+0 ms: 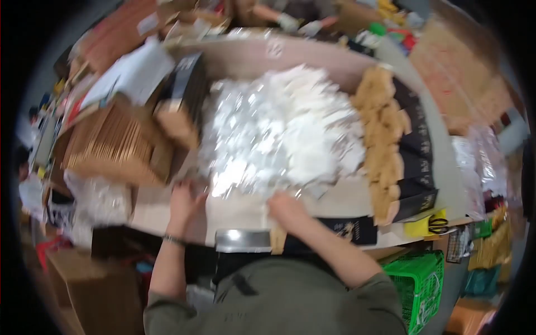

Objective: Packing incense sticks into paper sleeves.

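A broad pile of clear plastic bags (245, 128) lies on the table in front of me, glossy with reflections. My left hand (188, 195) is at the pile's near left corner, thumb and fingers apart, somewhat blurred. At the near edge of the pile, my right hand (286, 209) has its fingers curled together; what they hold, if anything, is hidden. White, soft-looking pieces (318, 128) are heaped against the bags on the right. Between my forearms, a shiny silver rectangular piece (243, 240) lies at the table's front edge, next to a dark box with gold print (349, 230).
Folded brown cardboard (111, 145) stands packed at left, beside a stack of dark boxes (184, 95). Tan pieces (379, 139) overlap dark printed packages (416, 145) at right. Black-handled scissors (439, 224) sit by a yellow holder. A green basket (419, 290) stands below. Another person's gloved hands (298, 23) show beyond.
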A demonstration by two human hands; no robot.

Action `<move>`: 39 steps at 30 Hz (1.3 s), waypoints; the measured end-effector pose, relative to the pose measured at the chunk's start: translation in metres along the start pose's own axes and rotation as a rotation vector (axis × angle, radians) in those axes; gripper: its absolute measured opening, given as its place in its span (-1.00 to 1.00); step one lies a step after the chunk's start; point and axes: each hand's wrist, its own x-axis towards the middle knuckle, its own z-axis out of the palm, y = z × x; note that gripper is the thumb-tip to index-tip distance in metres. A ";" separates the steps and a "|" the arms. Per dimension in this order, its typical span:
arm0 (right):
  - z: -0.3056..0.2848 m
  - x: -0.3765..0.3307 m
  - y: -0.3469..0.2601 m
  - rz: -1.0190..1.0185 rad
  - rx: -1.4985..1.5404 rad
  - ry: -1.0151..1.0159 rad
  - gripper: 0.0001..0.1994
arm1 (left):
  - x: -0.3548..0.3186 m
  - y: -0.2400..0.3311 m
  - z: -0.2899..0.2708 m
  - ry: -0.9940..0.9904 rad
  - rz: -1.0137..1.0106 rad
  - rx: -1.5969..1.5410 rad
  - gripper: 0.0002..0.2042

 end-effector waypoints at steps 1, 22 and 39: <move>0.012 0.000 -0.002 0.040 0.036 -0.060 -0.87 | 0.003 -0.016 0.007 -0.162 -0.057 0.025 -0.63; -0.071 0.007 0.104 0.035 -0.361 0.210 -0.88 | -0.022 0.030 -0.016 0.133 0.258 0.024 -0.93; -0.085 0.001 -0.005 0.180 0.361 0.339 -0.90 | -0.084 0.084 0.029 -0.091 0.416 -0.276 -0.79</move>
